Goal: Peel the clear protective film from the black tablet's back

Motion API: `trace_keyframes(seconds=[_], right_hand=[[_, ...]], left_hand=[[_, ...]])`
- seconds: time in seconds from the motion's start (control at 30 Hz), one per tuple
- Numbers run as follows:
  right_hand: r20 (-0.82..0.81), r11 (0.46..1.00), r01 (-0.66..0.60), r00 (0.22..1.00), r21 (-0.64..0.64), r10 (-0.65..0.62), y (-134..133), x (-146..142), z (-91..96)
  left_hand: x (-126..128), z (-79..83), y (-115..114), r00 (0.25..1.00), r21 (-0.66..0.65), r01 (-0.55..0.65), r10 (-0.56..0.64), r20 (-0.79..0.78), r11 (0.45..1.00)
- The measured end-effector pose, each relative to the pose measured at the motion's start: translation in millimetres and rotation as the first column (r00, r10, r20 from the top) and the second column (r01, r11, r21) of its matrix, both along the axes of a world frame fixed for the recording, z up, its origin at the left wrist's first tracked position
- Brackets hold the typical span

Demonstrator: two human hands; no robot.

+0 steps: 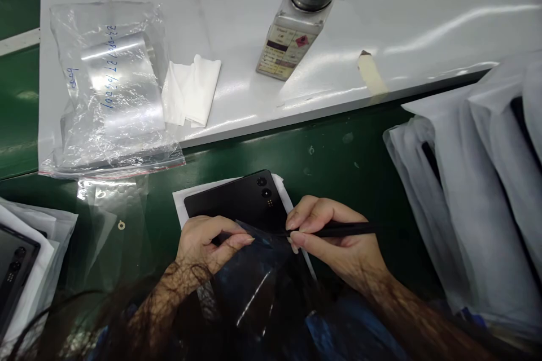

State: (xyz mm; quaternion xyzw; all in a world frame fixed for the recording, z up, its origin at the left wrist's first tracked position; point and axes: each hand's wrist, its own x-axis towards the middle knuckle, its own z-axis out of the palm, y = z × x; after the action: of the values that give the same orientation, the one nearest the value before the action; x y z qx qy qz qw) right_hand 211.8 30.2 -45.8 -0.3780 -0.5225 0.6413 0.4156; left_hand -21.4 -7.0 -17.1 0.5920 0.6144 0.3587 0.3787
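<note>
A black tablet (228, 200) with round camera lenses lies back side up on a white sheet (180, 208) in front of me. Over its lower part hangs a clear plastic film (258, 276). My left hand (207, 242) pinches the film's upper left edge between thumb and forefinger. On the other side, my right hand (334, 231) is closed on a thin black tweezer-like tool (347, 229), its tip close to the film's right edge. Whether the tip touches the film I cannot tell. Dark hair strands and shadow cover the near part of the tablet.
A zip bag (114, 84) holding a film roll lies beyond, beside a folded white cloth (195, 90). A metal can (292, 34) with a hazard label stands farther right. Wrapped items (470, 180) lean at right; another black device (17, 265) lies left.
</note>
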Motion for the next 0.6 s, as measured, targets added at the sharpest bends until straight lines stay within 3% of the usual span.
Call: trace_keyframes(seconds=[0.37,0.6], right_hand=[[0.001,0.998,0.039,0.999,0.039,-0.039,-6.6,-2.0,12.4],[-0.037,0.985,0.169,0.985,0.029,-0.168,-4.3,-5.4,5.6]], left_hand=[[2.1,2.4,1.0,0.999,-0.023,-0.034,0.034,0.022,0.999],[1.9,-0.3,-0.1,0.998,-0.017,-0.064,0.064,0.017,0.998]])
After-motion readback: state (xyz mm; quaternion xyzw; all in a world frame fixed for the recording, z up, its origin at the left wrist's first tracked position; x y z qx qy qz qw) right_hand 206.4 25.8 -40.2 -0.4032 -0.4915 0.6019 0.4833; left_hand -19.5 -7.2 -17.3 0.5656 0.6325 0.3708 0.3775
